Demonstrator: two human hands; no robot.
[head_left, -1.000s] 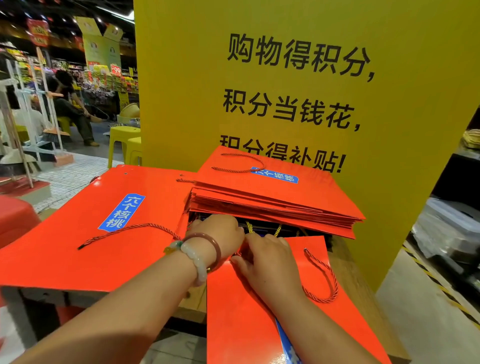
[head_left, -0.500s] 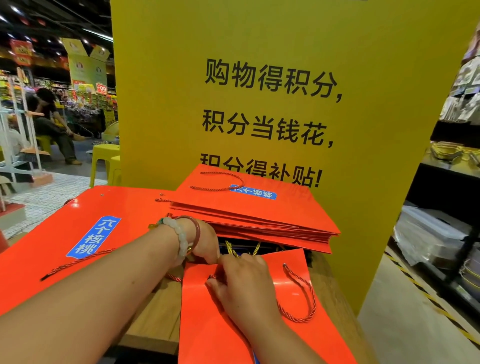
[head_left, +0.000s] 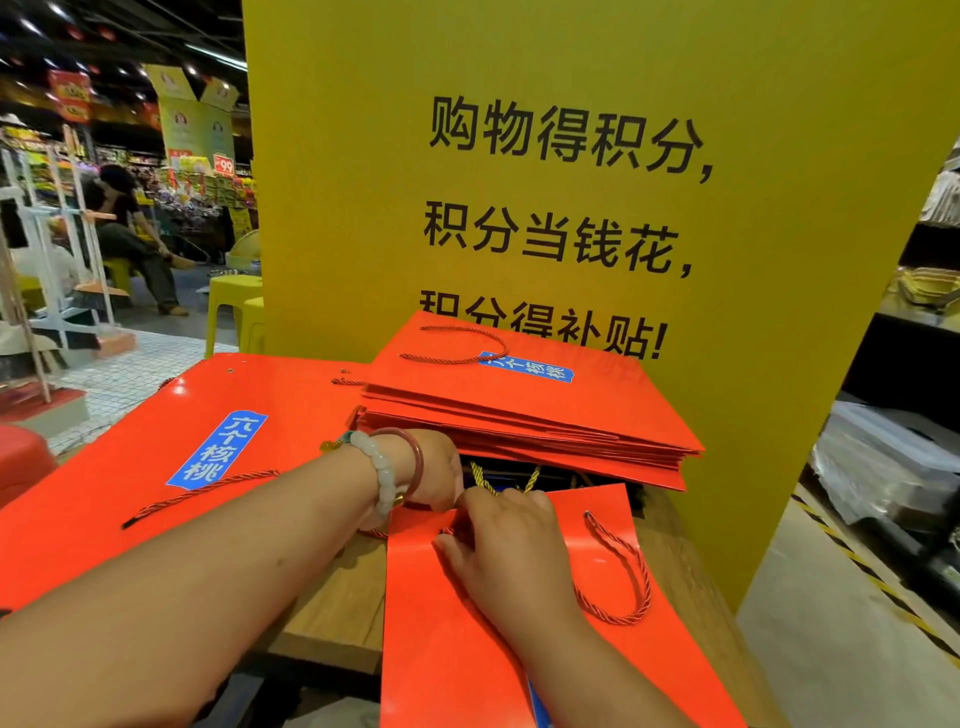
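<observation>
At six o'clock, curled fingers (head_left: 451, 544) of the right hand (head_left: 514, 551) are pinching the red bag (head_left: 457, 649) by its top edge, while the left hand (head_left: 436, 473) is hiding its fingers, so I cannot tell.

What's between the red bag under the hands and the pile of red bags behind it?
In the head view, yellow twisted cords stick up from a dark gap there, with the left hand beside them.
</observation>
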